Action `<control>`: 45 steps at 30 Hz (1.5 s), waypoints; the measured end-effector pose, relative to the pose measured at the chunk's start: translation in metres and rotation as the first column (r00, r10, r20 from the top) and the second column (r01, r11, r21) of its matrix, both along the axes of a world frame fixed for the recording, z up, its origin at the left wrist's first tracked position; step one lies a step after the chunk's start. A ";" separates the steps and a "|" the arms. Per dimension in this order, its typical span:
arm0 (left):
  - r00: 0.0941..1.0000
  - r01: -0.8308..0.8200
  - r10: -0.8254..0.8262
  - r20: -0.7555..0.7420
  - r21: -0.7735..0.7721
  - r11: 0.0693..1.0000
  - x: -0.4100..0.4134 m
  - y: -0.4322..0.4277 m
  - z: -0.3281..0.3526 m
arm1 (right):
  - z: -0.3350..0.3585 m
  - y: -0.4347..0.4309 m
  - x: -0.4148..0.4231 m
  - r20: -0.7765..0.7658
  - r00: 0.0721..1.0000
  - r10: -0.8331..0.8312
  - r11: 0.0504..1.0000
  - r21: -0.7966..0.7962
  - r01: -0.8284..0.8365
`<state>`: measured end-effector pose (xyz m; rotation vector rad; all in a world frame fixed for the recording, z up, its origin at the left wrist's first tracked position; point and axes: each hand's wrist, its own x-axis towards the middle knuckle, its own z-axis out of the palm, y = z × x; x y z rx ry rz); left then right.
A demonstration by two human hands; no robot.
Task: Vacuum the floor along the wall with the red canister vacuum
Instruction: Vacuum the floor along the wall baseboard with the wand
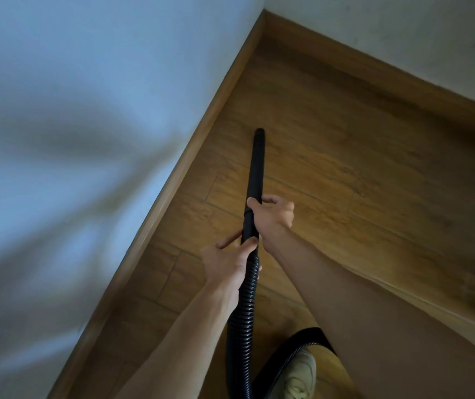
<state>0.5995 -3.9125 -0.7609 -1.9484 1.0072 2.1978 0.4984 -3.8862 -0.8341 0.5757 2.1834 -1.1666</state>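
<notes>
A black vacuum wand (256, 168) points away from me over the wooden floor (345, 156), its open tip (260, 131) a short way right of the left wall's baseboard (201, 131). My right hand (272, 216) grips the wand at a joint. Just below it, my left hand (227, 263) holds the spot where the wand meets the ribbed black hose (245, 312). The hose runs down between my forearms and out of the frame's bottom edge. The red canister is not in view.
A pale wall (86, 139) fills the left side and meets a second wall (403, 33) in the corner at top. A wooden ledge or furniture edge (432, 309) runs along the lower right. My shoe (299, 375) stands on the floor at the bottom.
</notes>
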 end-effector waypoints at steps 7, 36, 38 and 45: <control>0.993 -0.105 0.109 0.038 -0.087 0.991 0.036 -0.032 -0.002 | -0.002 -0.054 0.039 0.036 0.987 0.158 0.985 -0.083 -0.154; 0.993 -0.090 0.093 0.073 -0.045 0.995 0.175 -0.002 -0.007 | 0.005 -0.009 0.165 0.131 0.959 0.253 0.966 -0.085 -0.243; 0.995 -0.076 0.078 0.066 -0.031 0.997 0.182 0.003 -0.009 | 0.006 -0.001 0.171 0.127 0.962 0.241 0.969 -0.087 -0.231; 0.998 -0.027 0.028 0.055 -0.033 0.999 0.219 0.001 -0.009 | -0.001 -0.004 0.209 0.119 0.964 0.238 0.971 -0.059 -0.233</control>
